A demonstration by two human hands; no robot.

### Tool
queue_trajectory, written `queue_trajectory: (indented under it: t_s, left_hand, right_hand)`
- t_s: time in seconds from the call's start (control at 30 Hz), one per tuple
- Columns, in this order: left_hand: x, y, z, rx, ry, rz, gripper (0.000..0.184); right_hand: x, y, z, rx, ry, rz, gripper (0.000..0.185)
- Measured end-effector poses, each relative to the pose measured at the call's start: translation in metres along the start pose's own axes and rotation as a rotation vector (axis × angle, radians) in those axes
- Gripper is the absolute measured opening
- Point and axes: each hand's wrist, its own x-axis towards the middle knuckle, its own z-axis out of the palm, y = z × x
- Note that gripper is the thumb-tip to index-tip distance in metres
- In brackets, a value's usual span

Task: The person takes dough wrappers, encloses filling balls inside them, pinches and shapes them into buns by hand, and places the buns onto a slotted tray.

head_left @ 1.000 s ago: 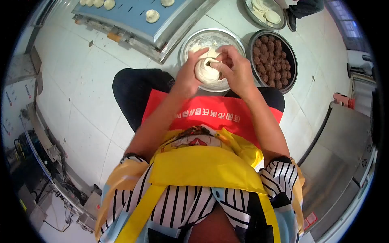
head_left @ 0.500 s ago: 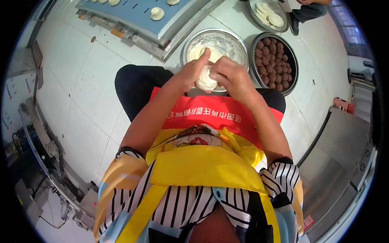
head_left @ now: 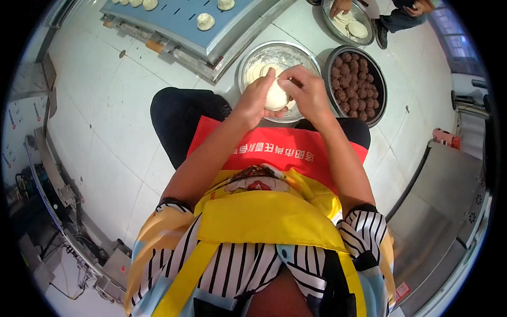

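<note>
While left fingers [head_left: 272,113] and right fingers [head_left: 298,79] grip it, the dough [head_left: 277,99] lies smooth side up — long axis unclear.

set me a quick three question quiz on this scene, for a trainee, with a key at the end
1. Multiple choice: what is the person's left hand holding?
A) a spoon
B) a rounded white dough piece
C) a lid

2. True or false: as the camera sees it, the pan of brown balls stands to the left of the metal bowl.

3. Fill in the blank: the dough buns at the upper left lie on a ____ surface.

Key: 1. B. 2. False: the pan of brown balls is to the right of the metal bowl. 3. Blue.
</note>
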Motion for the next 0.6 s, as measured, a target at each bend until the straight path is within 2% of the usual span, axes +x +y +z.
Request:
queue_trajectory:
  t_s: [0.03, 0.07, 0.17, 0.2, 0.3, 0.33, 0.43, 0.47, 0.57, 0.6]
  left_hand:
    - [-0.001, 0.002, 0.003, 0.000, 0.001, 0.004, 0.060]
    - [-0.006, 0.006, 0.008, -0.046, 0.045, -0.018, 0.058]
    - [-0.008, 0.011, 0.006, -0.172, 0.014, -0.027, 0.057]
    - [-0.007, 0.011, 0.004, -0.159, -0.004, -0.015, 0.060]
    - [-0.018, 0.018, 0.024, -0.150, 0.015, -0.053, 0.062]
    - [-0.019, 0.017, 0.022, -0.102, -0.032, -0.056, 0.064]
    - [-0.018, 0.014, 0.028, 0.058, 0.078, -0.075, 0.063]
    - [-0.016, 0.011, 0.026, 0.070, 0.070, -0.065, 0.062]
    - [-0.012, 0.010, 0.029, 0.012, 0.085, 0.043, 0.061]
    - [-0.015, 0.014, 0.026, 0.036, 0.013, 0.036, 0.061]
  right_hand:
    - [0.003, -0.005, 0.000, -0.019, -0.008, -0.051, 0.018]
    - [0.001, -0.013, -0.007, -0.109, -0.079, -0.060, 0.031]
    - [-0.009, -0.038, -0.015, -0.180, 0.097, -0.019, 0.053]
    - [-0.012, -0.024, -0.011, -0.152, 0.073, -0.036, 0.071]
    - [-0.023, -0.018, 0.010, -0.192, 0.013, -0.017, 0.073]
    - [-0.022, -0.027, 0.010, -0.106, 0.031, 0.062, 0.060]
    - [-0.020, -0.030, 0.016, -0.068, 0.149, 0.085, 0.048]
    - [-0.019, -0.023, 0.020, 0.048, 0.185, 0.094, 0.041]
    - [-0.016, -0.022, 0.021, 0.146, 0.184, 0.092, 0.041]
    - [-0.014, -0.024, 0.021, 0.181, 0.195, 0.012, 0.039]
